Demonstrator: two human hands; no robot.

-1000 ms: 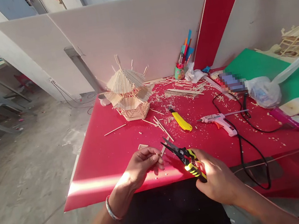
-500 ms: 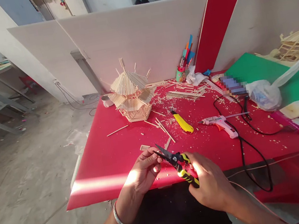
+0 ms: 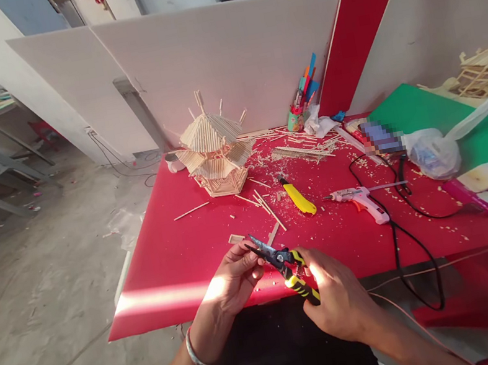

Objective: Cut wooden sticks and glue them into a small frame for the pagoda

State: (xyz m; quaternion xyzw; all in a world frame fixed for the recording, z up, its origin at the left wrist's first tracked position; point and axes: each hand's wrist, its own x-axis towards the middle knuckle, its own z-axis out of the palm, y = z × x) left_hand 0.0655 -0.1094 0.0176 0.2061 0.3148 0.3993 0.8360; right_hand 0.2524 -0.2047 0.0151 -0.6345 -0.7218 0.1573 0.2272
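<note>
My right hand (image 3: 336, 292) is wrapped round the black-and-yellow handles of a pair of shears (image 3: 280, 258). Their blades point up and left, slightly apart, at the fingertips of my left hand (image 3: 236, 275). That hand is closed in a pinch; whatever sits between its fingers is too small or too hidden to make out. Just beyond the fingers lie a small wooden frame piece (image 3: 236, 238) and a flat strip (image 3: 274, 234). Farther back stands a pagoda model (image 3: 215, 156) built of thin wooden sticks, with loose sticks (image 3: 270, 209) in front of it.
On the red table (image 3: 166, 253) lie a yellow utility knife (image 3: 298, 198) and a pink glue gun (image 3: 360, 199) with a trailing black cable (image 3: 412, 238). A pen holder (image 3: 295, 120), a plastic bag (image 3: 432, 154) and a green board (image 3: 476, 132) are behind. Wood scraps are scattered about.
The shears have shifted slightly left, their blades moving farther over my left fingertips. My right hand has moved left with them; my left hand has stayed almost in place.
</note>
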